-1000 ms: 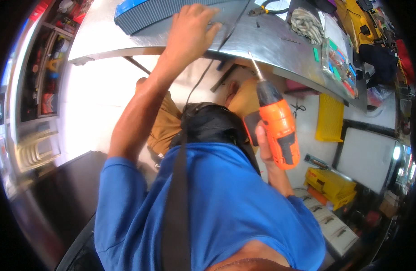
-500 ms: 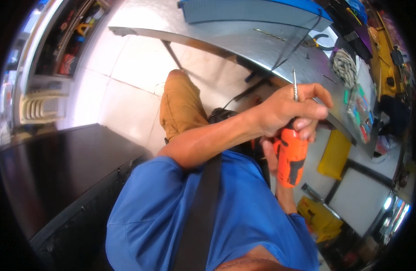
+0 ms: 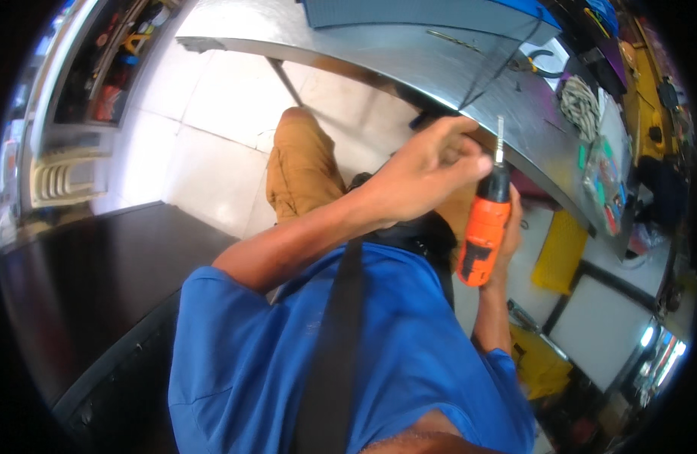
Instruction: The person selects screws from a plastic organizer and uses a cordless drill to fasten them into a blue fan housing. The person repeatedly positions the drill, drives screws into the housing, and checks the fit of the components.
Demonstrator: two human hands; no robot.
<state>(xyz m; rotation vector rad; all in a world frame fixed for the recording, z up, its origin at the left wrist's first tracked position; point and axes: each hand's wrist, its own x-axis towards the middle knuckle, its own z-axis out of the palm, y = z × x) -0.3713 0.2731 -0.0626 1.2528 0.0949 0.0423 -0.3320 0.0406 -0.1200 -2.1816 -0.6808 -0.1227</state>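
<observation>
An orange and black cordless drill [image 3: 486,227] stands in front of my body, with a slim metal drill bit [image 3: 500,136] pointing away from me. My right hand [image 3: 510,227] grips the drill from behind its body; most of the fingers are hidden there. Just left of the black chuck [image 3: 494,184], my left hand [image 3: 432,168] is open, fingers loosely bent and apart from the thumb. Nothing shows between them. The left thumb tip lies close to the chuck and bit; whether it touches them I cannot tell.
Ahead runs a metal workbench [image 3: 409,64] bearing a blue-topped box [image 3: 432,17], a long bit [image 3: 454,40], pliers [image 3: 544,64], a grey cloth bundle [image 3: 579,107] and a bag of small parts [image 3: 607,185]. A dark tabletop [image 3: 114,280] is at left, a yellow case [image 3: 540,363] lower right.
My left hand has come off the drill's front end and moved left, its fingers loosening. The drill has shifted slightly, leaving its chuck and bit more exposed.
</observation>
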